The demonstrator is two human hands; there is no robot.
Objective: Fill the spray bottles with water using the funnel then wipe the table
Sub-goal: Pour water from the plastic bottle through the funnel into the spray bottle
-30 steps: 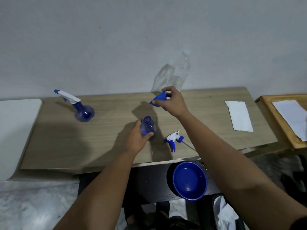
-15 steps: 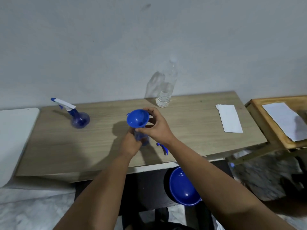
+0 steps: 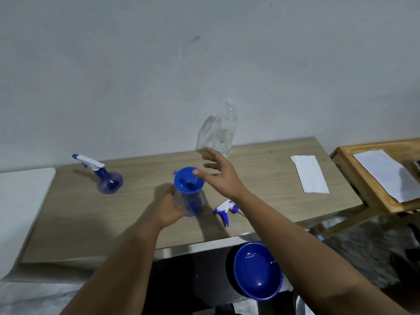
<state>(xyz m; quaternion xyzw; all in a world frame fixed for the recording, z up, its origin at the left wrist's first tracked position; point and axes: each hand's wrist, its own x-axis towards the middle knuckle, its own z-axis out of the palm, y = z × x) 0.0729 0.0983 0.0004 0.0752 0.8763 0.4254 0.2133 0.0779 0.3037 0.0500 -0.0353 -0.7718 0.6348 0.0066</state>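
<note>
Blue funnel (image 3: 187,180): seated upright in open spray bottle (image 3: 190,203), left hand (image 3: 168,209) gripping the bottle. Right hand (image 3: 218,173): fingers spread, holding nothing. Clear water bottle (image 3: 224,130): upright, far-right of right hand, the nearer hand.

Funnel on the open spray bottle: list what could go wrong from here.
1. The funnel looks tilted in the spray bottle; only the left hand steadies it, so pouring may spill.
2. The right hand, reaching toward the water bottle, could knock the funnel's rim.
</note>
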